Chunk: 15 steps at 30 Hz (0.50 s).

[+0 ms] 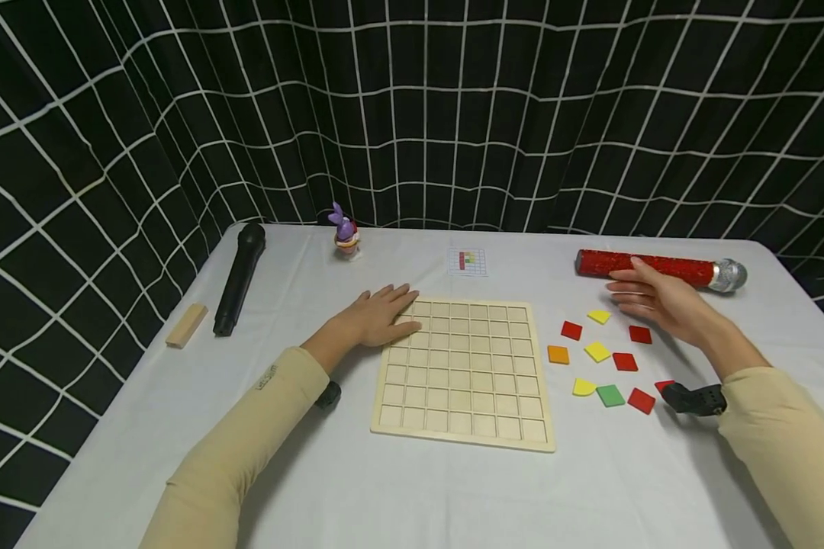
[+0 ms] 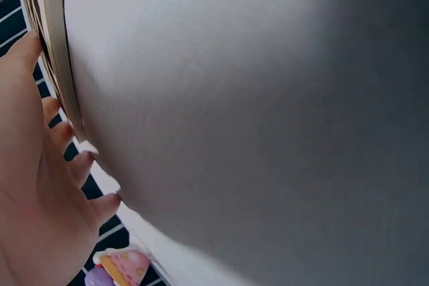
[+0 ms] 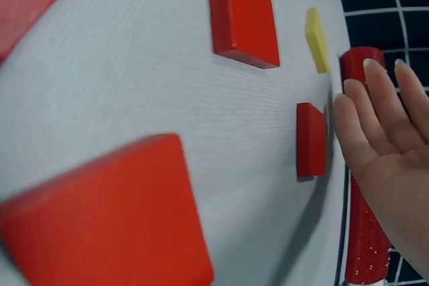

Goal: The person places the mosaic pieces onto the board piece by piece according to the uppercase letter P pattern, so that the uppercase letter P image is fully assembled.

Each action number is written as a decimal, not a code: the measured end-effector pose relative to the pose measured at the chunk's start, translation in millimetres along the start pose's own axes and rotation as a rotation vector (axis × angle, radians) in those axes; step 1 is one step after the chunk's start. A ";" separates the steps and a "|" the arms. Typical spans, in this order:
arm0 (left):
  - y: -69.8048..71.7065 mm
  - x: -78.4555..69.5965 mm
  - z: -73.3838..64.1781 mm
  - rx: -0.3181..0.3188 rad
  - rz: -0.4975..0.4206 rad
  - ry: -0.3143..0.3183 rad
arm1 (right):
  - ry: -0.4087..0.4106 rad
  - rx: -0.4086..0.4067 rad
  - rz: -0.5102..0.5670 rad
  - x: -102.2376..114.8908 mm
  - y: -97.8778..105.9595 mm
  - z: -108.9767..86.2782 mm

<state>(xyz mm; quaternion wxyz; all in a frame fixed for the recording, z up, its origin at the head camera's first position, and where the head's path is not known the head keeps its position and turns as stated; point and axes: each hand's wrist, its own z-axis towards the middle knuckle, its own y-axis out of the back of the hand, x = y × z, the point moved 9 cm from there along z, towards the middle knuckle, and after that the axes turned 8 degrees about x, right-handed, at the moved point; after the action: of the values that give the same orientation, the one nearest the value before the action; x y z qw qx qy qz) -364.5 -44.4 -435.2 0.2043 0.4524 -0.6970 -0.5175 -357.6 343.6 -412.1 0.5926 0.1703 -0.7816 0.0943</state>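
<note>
Left hand (image 1: 376, 316) and right hand (image 1: 669, 305), both released
The left rests at the far left corner of the grid board (image 1: 458, 380); the right hovers near the red microphone (image 1: 683, 270), coloured tiles (image 1: 597, 351) nearer.

We hold our left arm (image 1: 236, 442) slanting inward from the lower left, its tan sleeve (image 1: 268, 400) ending just short of the wrist (image 1: 324, 352); our left hand (image 1: 376, 316) lies back uppermost and palm down, the fingers (image 1: 387, 297) straight and slightly spread, the thumb (image 1: 407, 330) set apart from them; our right arm (image 1: 786, 450) angles inward from the lower right, sleeved alike; our right hand (image 1: 669, 303) hangs raised and turned on edge, thumb uppermost, palm inward, its fingers loosely extended and a little bent
</note>
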 end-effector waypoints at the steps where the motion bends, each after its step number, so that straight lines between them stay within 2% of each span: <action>1: -1.0 0.6 0.1 0.002 -0.001 0.001 | -0.014 -0.004 -0.038 -1.2 -1.1 1.6; 6: -4.0 1.8 0.5 0.006 0.000 0.004 | -0.051 -0.003 -0.218 -5.4 -8.0 7.9; 11: -3.6 2.1 0.8 0.008 0.006 0.006 | -0.043 0.009 -0.358 -8.6 -13.3 11.9; 15: -2.5 2.2 0.7 0.012 0.016 0.006 | -0.032 -0.002 -0.515 -9.7 -13.5 11.9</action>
<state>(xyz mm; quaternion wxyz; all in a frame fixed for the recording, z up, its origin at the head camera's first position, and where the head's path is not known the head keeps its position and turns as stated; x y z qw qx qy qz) -365.1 -45.9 -438.1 0.2078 0.4493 -0.7031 -0.5105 -360.8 328.5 -425.5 0.5850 0.3644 -0.7218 -0.0632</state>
